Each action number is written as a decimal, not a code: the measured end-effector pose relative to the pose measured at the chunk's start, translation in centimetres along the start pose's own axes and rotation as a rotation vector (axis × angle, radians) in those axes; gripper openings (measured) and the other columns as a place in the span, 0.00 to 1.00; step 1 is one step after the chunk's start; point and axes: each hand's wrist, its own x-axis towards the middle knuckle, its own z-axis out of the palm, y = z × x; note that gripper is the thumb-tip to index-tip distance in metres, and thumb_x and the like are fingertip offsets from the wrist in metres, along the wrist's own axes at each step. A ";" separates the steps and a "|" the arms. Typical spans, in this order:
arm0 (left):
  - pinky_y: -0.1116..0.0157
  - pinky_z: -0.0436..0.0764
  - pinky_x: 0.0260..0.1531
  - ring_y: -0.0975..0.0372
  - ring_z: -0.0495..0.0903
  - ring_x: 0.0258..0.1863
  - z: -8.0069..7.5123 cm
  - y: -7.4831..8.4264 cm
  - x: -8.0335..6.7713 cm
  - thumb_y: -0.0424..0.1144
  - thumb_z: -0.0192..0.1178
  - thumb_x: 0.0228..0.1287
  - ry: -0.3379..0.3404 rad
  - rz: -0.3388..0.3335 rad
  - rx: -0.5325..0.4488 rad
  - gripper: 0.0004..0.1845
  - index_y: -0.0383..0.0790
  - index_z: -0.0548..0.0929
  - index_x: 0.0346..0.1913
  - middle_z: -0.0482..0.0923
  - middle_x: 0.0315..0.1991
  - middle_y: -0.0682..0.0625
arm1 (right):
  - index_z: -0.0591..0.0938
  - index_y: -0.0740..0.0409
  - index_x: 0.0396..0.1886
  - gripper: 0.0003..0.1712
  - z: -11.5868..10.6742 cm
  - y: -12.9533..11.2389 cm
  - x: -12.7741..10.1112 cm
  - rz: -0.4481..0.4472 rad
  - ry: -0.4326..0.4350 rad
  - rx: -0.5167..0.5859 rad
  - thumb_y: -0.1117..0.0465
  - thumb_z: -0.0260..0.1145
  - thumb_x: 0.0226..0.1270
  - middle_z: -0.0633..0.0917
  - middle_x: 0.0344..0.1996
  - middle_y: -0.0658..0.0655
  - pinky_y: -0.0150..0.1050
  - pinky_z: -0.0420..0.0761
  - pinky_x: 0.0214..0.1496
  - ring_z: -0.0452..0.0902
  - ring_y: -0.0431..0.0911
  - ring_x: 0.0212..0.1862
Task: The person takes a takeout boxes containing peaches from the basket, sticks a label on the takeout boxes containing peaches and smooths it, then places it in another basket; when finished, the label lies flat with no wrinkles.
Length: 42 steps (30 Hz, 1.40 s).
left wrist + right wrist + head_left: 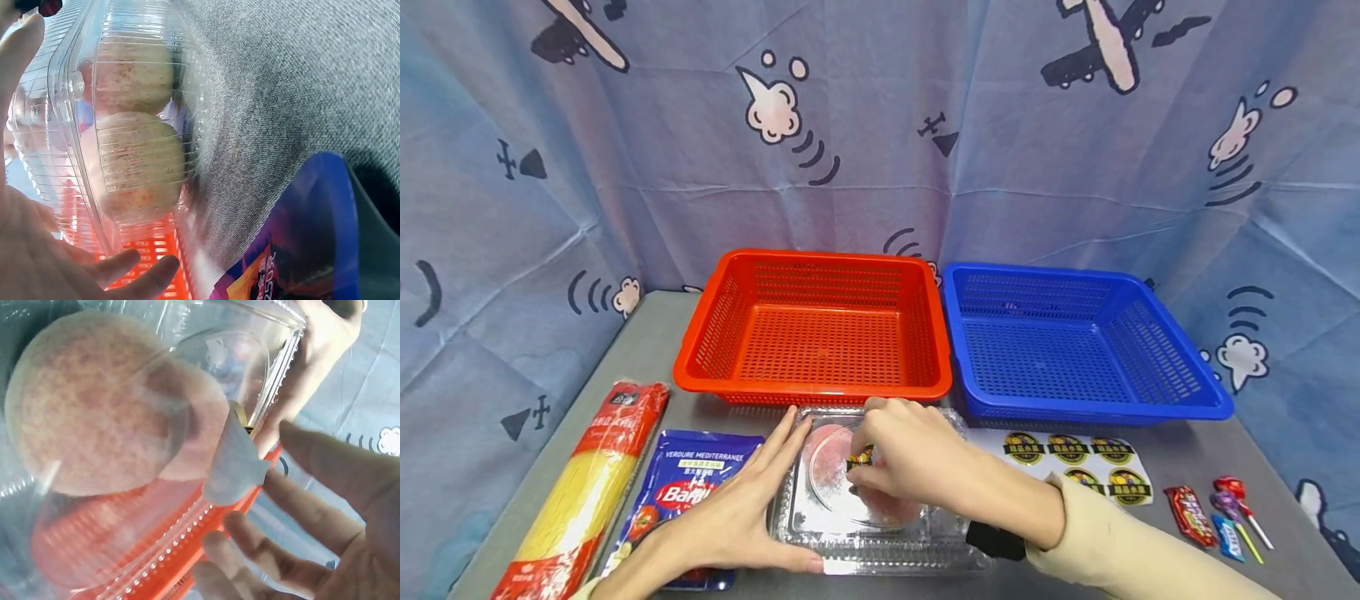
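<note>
A clear plastic clamshell box (820, 533) lies on the grey table in front of me, with two pinkish round fruits (827, 467) inside. My left hand (760, 492) lies flat with straight fingers against the box's left side, thumb along its front edge. Over the lid, my right hand (868, 467) pinches a small yellow-and-black sticker (859, 457) that touches the lid. The left wrist view shows the box (125, 94), both fruits (140, 162) and my left hand (37, 262). In the right wrist view, the sticker's pale back (234, 459) stands against the lid (262, 362) at my right hand (331, 506), above a fruit (94, 406).
An empty red basket (820, 392) and an empty blue basket (1097, 408) stand side by side behind the box. A spaghetti pack (587, 492) and a blue Barilla pouch (692, 483) lie left. A sticker sheet (1075, 458) and several sweets (1217, 508) lie right.
</note>
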 end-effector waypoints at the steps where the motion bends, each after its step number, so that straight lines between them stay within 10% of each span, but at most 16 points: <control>1: 0.36 0.68 0.70 0.40 0.45 0.82 0.0 0.0 0.0 0.72 0.76 0.39 0.002 0.000 0.003 0.75 0.53 0.40 0.84 0.29 0.85 0.48 | 0.92 0.47 0.26 0.03 0.0 -0.1 0.2 -0.015 0.001 -0.016 0.55 0.80 0.55 0.86 0.29 0.47 0.32 0.73 0.22 0.81 0.41 0.31; 14: 0.35 0.68 0.70 0.40 0.45 0.82 0.1 -0.1 0.0 0.70 0.78 0.39 0.004 0.000 -0.003 0.75 0.55 0.40 0.84 0.29 0.86 0.48 | 0.93 0.42 0.24 0.05 1.3 -0.4 1.7 -0.025 -0.052 -0.071 0.59 0.81 0.53 0.90 0.32 0.46 0.41 0.86 0.33 0.86 0.43 0.39; 42: 0.33 0.69 0.68 0.36 0.47 0.81 0.1 -0.1 -0.1 0.71 0.76 0.41 0.008 0.006 0.006 0.74 0.54 0.40 0.84 0.29 0.86 0.47 | 0.93 0.39 0.21 0.06 1.8 -0.6 1.6 0.041 -0.101 -0.083 0.50 0.82 0.53 0.84 0.33 0.48 0.39 0.80 0.26 0.77 0.44 0.34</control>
